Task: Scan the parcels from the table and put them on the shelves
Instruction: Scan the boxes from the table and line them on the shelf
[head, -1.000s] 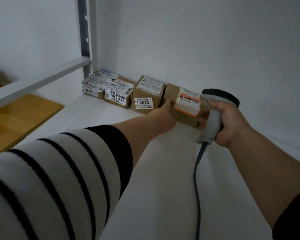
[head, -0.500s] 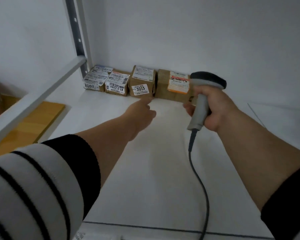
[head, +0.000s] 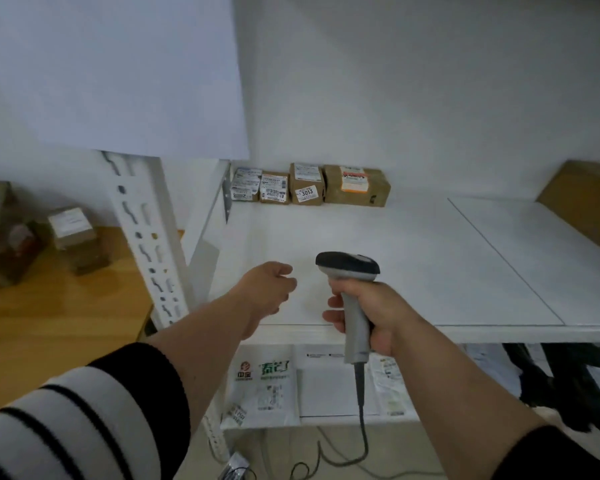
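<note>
Right hand (head: 368, 306) gripped the grey scanner (head: 352, 299) by its handle above the front edge of the white shelf (head: 413, 258). Left hand (head: 269, 289) hung beside the scanner with fingers loosely curled, holding nothing. Four brown parcels (head: 310, 183) stood in a row at the shelf's back wall, well apart from both hands. More parcels (head: 73, 237) sat on the wooden worktop (head: 49, 323) left of the shelf.

"3013" on brown parcel (head: 307, 183), other labels seemingly illegible
</note>
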A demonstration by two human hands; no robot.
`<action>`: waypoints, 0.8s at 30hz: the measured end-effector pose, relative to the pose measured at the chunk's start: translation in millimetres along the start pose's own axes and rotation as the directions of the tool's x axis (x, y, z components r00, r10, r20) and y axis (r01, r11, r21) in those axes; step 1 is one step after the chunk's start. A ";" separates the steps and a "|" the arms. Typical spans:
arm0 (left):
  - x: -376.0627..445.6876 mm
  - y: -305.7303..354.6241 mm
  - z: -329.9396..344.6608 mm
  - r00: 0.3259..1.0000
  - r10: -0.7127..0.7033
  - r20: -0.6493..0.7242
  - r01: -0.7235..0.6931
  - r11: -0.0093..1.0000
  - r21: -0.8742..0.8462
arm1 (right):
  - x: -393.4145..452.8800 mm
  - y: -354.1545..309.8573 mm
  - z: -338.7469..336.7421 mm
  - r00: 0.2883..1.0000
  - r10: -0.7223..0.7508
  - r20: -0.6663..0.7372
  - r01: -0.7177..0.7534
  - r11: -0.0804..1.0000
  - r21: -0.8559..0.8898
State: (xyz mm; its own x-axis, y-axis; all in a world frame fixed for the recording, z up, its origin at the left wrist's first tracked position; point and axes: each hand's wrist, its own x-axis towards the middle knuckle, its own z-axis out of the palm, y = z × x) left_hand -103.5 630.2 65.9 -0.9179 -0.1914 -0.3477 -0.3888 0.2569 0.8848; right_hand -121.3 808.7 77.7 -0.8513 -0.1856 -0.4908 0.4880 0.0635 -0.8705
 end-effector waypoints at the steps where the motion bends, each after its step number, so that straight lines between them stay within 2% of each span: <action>1: -13.0 -5.1 -6.7 1.000 -0.013 -0.005 0.013 1.000 0.002 | -9.9 4.9 8.4 1.000 0.000 0.018 0.000 1.000 -0.014; 6: -64.1 -35.4 -37.6 0.994 -0.097 -0.048 0.097 0.995 -0.002 | -41.0 17.5 48.7 0.989 -0.013 0.146 0.030 0.992 -0.119; 11: -101.6 -71.5 -74.5 0.964 -0.217 -0.154 0.197 0.971 -0.138 | -58.7 32.7 83.1 0.952 0.024 0.305 0.056 0.966 -0.251; 15: -124.6 -102.3 -107.0 0.924 -0.281 -0.260 0.213 0.942 -0.258 | -71.7 43.0 122.3 0.903 0.056 0.427 0.099 0.937 -0.334; 19: -143.4 -126.0 -151.3 0.888 -0.321 -0.328 0.205 0.917 -0.342 | -80.2 40.8 179.9 0.850 0.034 0.526 0.205 0.898 -0.389; 22: -148.3 -141.3 -192.6 0.868 -0.342 -0.359 0.192 0.899 -0.393 | -79.6 41.0 228.4 0.832 0.003 0.554 0.256 0.885 -0.390; 24: -146.4 -155.6 -221.9 0.859 -0.359 -0.365 0.199 0.891 -0.407 | -73.7 45.3 262.3 0.846 -0.001 0.533 0.250 0.884 -0.395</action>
State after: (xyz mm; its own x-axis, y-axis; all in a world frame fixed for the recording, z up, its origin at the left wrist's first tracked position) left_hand 109.2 408.0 48.0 -0.6202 -0.6020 -0.5030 -0.4966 -0.1951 0.8458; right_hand 14.1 568.0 84.0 -0.6176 -0.6800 -0.3952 0.1427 0.3972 -0.9066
